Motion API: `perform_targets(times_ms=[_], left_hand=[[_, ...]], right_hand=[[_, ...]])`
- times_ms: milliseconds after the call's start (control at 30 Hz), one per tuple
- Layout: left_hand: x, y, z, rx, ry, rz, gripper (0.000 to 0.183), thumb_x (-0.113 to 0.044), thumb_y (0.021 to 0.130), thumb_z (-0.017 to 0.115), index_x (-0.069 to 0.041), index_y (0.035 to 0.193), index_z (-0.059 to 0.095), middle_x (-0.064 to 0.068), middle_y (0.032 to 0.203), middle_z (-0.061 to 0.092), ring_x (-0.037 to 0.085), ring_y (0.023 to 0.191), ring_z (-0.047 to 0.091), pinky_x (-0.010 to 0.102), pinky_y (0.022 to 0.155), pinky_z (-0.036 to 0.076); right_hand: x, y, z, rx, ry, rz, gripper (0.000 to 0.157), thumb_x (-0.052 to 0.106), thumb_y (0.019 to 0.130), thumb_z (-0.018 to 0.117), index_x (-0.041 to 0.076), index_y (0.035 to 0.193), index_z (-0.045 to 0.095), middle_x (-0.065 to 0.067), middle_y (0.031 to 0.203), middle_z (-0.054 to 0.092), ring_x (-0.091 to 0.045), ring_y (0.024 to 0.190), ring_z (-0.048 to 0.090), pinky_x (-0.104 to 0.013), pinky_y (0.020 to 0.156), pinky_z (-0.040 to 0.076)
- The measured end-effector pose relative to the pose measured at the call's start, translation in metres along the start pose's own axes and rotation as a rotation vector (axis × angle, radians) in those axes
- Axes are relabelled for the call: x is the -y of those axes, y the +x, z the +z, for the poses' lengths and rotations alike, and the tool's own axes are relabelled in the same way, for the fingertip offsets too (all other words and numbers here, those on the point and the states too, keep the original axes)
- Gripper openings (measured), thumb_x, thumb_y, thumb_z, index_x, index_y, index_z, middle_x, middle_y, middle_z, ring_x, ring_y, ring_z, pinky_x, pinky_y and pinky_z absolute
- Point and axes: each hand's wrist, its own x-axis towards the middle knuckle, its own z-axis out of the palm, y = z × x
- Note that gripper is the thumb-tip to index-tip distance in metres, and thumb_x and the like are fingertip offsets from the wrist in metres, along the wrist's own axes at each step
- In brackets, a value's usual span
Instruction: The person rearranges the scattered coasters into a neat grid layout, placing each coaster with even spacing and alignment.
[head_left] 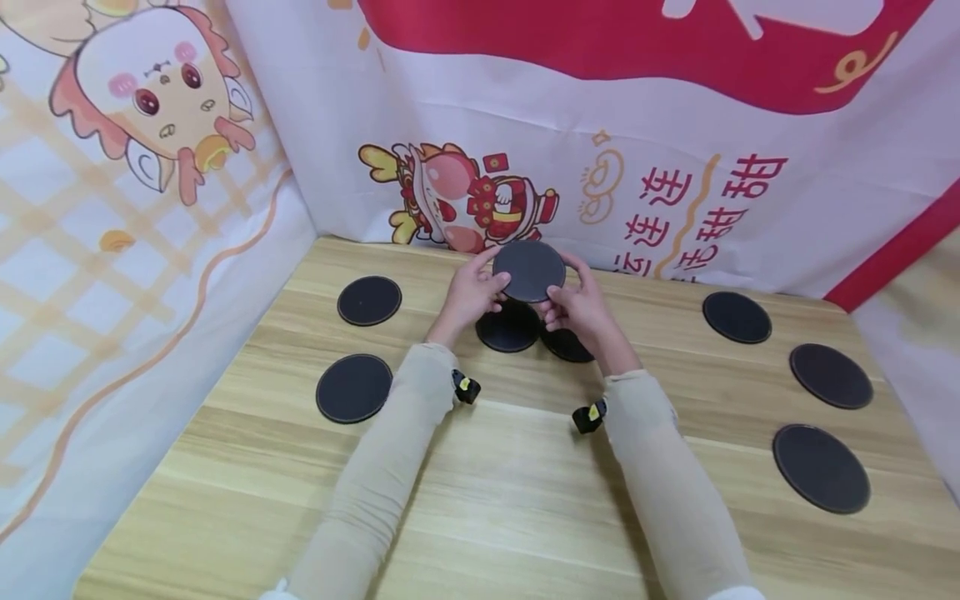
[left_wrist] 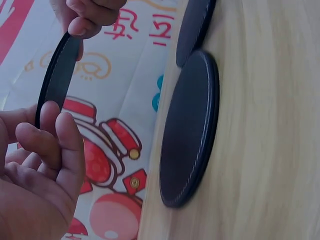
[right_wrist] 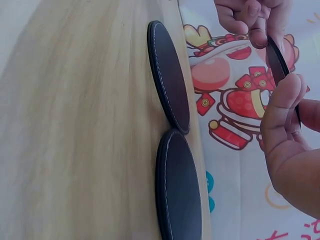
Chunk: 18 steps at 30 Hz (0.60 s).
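Both hands hold one round black coaster (head_left: 529, 272) up over the far side of the table. My left hand (head_left: 472, 293) pinches its left edge between thumb and fingers. On the opposite edge, my right hand (head_left: 579, 307) grips it the same way. Seen from the left wrist, the held coaster (left_wrist: 59, 75) is nearly edge-on, a thin dark disc between the two hands. Below it, two more coasters lie side by side on the wood: one (head_left: 507, 328) under the left hand, another (head_left: 567, 345) partly hidden by the right hand. White stitching runs round their rims in the wrist views.
Two coasters lie at the left, one farther back (head_left: 369, 300) and one nearer (head_left: 354, 388) beside the left sleeve. Three more lie at the right: a back one (head_left: 737, 317), a middle one (head_left: 831, 376) and a front one (head_left: 821, 468). Printed cloth (head_left: 495, 108) hangs behind the table (head_left: 495, 500).
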Motion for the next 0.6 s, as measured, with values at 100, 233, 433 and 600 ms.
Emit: perform_targets(times_ms=[100, 233, 433, 600], left_hand=[[-0.002, -0.004, 0.005, 0.025, -0.002, 0.003, 0.054, -0.005, 0.099, 0.064, -0.011, 0.151, 0.049, 0.010, 0.072, 0.063, 0.036, 0.070, 0.064, 0.025, 0.049, 0.053], [-0.004, -0.009, 0.013, 0.045, 0.017, -0.001, 0.055, -0.007, 0.100, 0.064, -0.013, 0.152, 0.048, 0.011, 0.074, 0.066, 0.035, 0.070, 0.065, 0.027, 0.049, 0.054], [-0.002, -0.014, 0.028, 0.057, -0.009, -0.032, 0.057, -0.008, 0.099, 0.066, -0.014, 0.152, 0.047, 0.010, 0.074, 0.067, 0.019, 0.062, 0.063, 0.024, 0.047, 0.051], [-0.001, -0.019, 0.045, 0.125, -0.003, -0.034, 0.059, -0.010, 0.099, 0.065, -0.013, 0.154, 0.044, 0.010, 0.074, 0.067, 0.016, 0.063, 0.063, 0.025, 0.049, 0.052]], right_hand=[[0.001, -0.008, -0.005, 0.002, 0.015, 0.001, 0.064, -0.002, 0.104, 0.048, 0.024, 0.156, 0.021, -0.011, 0.068, 0.063, -0.015, 0.049, 0.058, -0.029, 0.048, 0.054], [0.001, -0.018, -0.012, -0.004, 0.009, -0.017, 0.066, -0.001, 0.104, 0.049, 0.023, 0.158, 0.019, -0.009, 0.067, 0.064, -0.015, 0.051, 0.059, -0.028, 0.049, 0.054], [0.001, -0.031, -0.023, -0.024, -0.015, -0.029, 0.067, -0.002, 0.103, 0.050, 0.022, 0.158, 0.019, -0.010, 0.068, 0.065, -0.015, 0.052, 0.059, -0.029, 0.051, 0.055], [-0.003, -0.045, -0.041, -0.030, 0.022, -0.051, 0.063, -0.006, 0.102, 0.048, 0.019, 0.155, 0.024, -0.010, 0.066, 0.065, -0.015, 0.051, 0.059, -0.029, 0.048, 0.054]])
